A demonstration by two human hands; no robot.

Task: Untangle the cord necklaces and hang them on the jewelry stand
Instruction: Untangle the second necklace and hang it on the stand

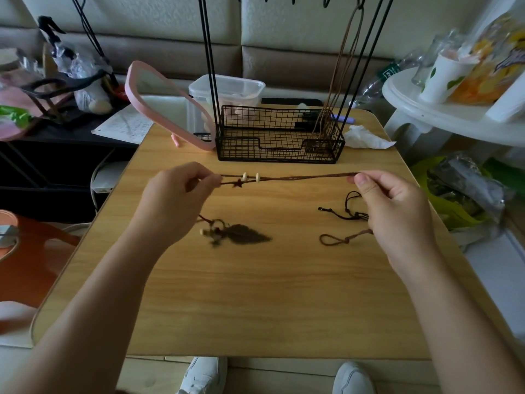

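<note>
A pale wooden table point(255, 294) fills the near scene, with a padded cream wall behind it and a white side table point(454, 109) at the far right.

Two hands work above the tabletop. The left hand point(173, 200) pinches one end of a brown cord necklace point(298, 177) between thumb and fingertips. The right hand point(397, 206) pinches the other end between thumb and forefinger, its other fingers curled in. The cord runs taut from left to right between them, above the wood. Near its left end sit two pale beads point(244, 176) and one star charm point(238, 183).

On the table below lie a leaf pendant point(247, 236) on the left, and on the right a dark cord point(346, 211) and a brown loop end point(335, 239). I cannot tell which necklace the loop belongs to.

At the far edge stands the jewelry stand point(279, 137), a black wire basket with thin rods rising out of view. One hung necklace point(341, 66) dangles into its right end. A pink mirror point(167, 109) leans just left of it, a clear plastic box point(227, 89) sits behind, and a crumpled tissue point(366, 137) lies to its right. Two white shoes point(204, 373) show under the near edge.
</note>
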